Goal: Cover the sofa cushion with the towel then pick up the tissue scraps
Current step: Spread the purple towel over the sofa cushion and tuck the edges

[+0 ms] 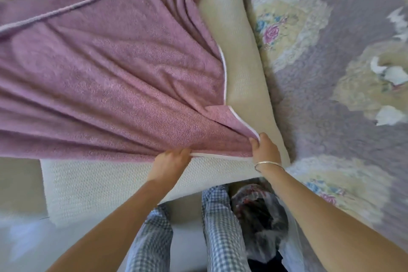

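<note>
Mauve terry towel (106, 68) w/ pale piped hem, spread in radiating folds over most of the cream sofa cushion (240, 68); its left portion runs out of frame, so full extent can't be told. Cushion's waffle-textured front face and right strip are uncovered. Left hand (170, 161) is closed on the towel's near hem, fingers curled over the edge at the cushion's front. Right hand (266, 150) pinches the towel's near-right corner btwn thumb and fingers, corner partly folded over itself; a thin metal bangle (268, 164) sits on that wrist. Both forearms reach in from the bottom; checked trousers (220, 227) show below, btwn them.

Container: a clear plastic bag (265, 216) by the right leg, on the floor at the cushion's corner. Contents are a dark and reddish crumpled mass, blurred and partly cut off by the right forearm; can't be identified.

Right of the cushion, a lilac sofa cover (331, 95) w/ cream floral medallions. Three or so white tissue scraps (388, 115) lie on it near the right edge, well apart from both hands; one more is cut by the frame edge. Pale floor (22, 238) at bottom left, blurred.
</note>
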A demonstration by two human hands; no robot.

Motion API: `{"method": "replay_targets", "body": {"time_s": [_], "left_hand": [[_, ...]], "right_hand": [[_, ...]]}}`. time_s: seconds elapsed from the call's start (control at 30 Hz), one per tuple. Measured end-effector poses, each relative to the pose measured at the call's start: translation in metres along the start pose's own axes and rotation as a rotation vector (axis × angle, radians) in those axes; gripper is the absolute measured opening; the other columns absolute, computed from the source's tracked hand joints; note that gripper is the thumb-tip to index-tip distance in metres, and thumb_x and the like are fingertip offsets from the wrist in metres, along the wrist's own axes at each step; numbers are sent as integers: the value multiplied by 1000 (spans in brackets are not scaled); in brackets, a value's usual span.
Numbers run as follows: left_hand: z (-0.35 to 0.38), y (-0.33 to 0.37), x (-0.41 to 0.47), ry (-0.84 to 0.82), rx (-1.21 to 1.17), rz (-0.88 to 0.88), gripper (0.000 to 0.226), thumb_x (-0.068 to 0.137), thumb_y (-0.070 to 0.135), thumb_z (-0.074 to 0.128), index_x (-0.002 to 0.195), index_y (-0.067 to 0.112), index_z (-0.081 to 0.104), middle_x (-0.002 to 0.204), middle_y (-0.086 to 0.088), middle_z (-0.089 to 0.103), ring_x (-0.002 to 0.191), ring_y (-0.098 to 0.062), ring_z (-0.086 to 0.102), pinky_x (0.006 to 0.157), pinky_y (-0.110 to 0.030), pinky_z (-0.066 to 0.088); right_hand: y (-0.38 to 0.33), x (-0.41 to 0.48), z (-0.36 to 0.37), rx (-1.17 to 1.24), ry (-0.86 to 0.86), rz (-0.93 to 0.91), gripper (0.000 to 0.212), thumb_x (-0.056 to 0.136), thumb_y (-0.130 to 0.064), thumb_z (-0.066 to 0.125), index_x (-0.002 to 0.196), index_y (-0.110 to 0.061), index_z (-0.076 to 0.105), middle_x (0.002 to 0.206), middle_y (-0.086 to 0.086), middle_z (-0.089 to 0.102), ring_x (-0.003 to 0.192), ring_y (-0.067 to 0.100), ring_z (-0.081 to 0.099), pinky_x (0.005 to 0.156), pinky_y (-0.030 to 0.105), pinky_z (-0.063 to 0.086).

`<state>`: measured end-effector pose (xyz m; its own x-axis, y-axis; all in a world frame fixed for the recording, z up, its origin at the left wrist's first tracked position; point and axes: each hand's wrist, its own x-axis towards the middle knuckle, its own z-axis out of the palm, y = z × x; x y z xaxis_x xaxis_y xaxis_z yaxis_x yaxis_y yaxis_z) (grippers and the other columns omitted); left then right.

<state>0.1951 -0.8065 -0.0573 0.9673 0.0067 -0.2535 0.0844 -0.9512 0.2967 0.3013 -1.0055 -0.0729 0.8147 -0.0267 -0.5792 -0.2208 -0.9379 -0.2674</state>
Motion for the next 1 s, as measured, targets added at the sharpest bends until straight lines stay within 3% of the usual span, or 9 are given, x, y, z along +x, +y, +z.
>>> {"method": "replay_targets", "body": {"time_s": [0.2,0.4,0.47,0.53,0.6,0.7,0.77,0.83,1.0], "left_hand": [[6,41,13,-44,49,70,39,29,2,92,50,8,60,35,-2,53,23,-19,48,20,-18,31],[38,106,21,-198,57,158,42,23,14,93,49,11,61,38,-2,56,26,-15,50,22,-20,33],[42,117,24,-282,51,130,28,54,14,85,74,10,66,64,-5,68,50,-20,65,40,-25,48],[52,121,27,-462,57,74,20,88,8,52,108,5,56,104,-12,66,89,-28,66,71,-37,53],[55,119,30,-570,38,102,22,96,10,39,110,4,53,112,-14,63,99,-33,62,79,-41,50],[45,114,47,-490,10,137,35,99,33,31,104,8,56,102,-10,65,92,-30,63,71,-35,48],[36,111,71,-377,-33,150,33,99,32,30,105,10,54,98,-6,63,88,-26,62,65,-32,47],[29,110,102,-262,-41,163,27,100,25,32,106,11,54,98,-4,61,87,-22,60,65,-33,52],[18,119,175,-209,81,214,23,91,4,49,114,9,51,121,-7,52,109,-24,51,71,-35,51]], "right_hand": [[38,9,-27,-49,1,42,33,98,-26,39,107,4,48,105,31,62,97,43,58,77,42,46],[101,16,-54,-140,39,117,33,98,-26,39,107,4,50,98,33,62,89,44,59,65,39,40],[112,18,-56,-176,44,126,33,98,-27,39,109,2,50,97,33,63,89,44,60,64,37,39],[116,20,-50,-215,21,122,34,99,-27,37,111,2,49,97,32,64,90,43,61,64,38,42],[112,21,-41,-224,-28,137,33,99,-26,37,112,2,50,100,29,64,93,41,61,68,39,45],[101,28,-30,-155,-127,105,20,97,-21,40,88,-9,53,82,17,60,87,36,59,65,35,39],[92,37,-31,-75,-129,71,18,94,-18,45,77,-14,45,73,12,52,83,35,59,63,32,36],[83,48,-35,-9,-90,43,10,92,-17,51,93,-6,52,85,19,61,89,36,61,69,37,44],[68,73,-41,83,-54,39,33,92,-20,52,120,-3,47,106,17,64,97,32,61,81,37,47]]}}
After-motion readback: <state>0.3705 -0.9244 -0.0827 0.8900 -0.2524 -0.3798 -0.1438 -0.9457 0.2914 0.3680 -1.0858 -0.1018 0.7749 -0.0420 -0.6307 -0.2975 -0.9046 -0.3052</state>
